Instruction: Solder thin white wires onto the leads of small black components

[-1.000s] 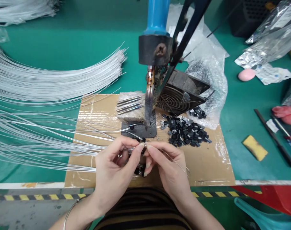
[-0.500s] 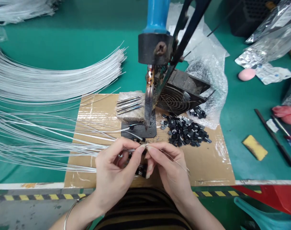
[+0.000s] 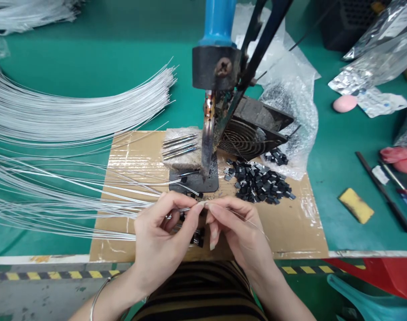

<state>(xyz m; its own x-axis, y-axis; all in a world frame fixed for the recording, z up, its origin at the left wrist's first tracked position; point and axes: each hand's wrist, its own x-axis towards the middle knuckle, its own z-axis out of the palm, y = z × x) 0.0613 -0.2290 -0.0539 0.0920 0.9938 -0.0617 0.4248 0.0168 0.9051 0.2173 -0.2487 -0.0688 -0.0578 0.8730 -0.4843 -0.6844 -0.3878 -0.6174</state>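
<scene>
My left hand (image 3: 170,227) is closed in a pinch on a thin white wire; its fingers hide most of the grip. Meeting it tip to tip, my right hand (image 3: 240,227) pinches a thin wire (image 3: 252,223) whose tail runs back over the hand to the right. What lies exactly between the fingertips is too small to make out. Small black connector pieces (image 3: 198,238) lie below and behind the hands, partly hidden. More white wires (image 3: 119,207) reach in from the left. Just above the fingers stands a metal nozzle (image 3: 207,151) under a blue handle (image 3: 219,22).
Black parts (image 3: 262,183) form a pile on the cardboard (image 3: 290,232). A dark fan (image 3: 250,133) stands behind the nozzle, beside a bubble-wrap bag (image 3: 293,102). A large wire bundle (image 3: 72,113) lies at left. Further right are a yellow sponge (image 3: 356,206) and a black rod (image 3: 384,191).
My right hand has turned slightly and shifted a little right, its lower fingers spreading away from the left hand. The fingertips of both hands still meet at the same spot.
</scene>
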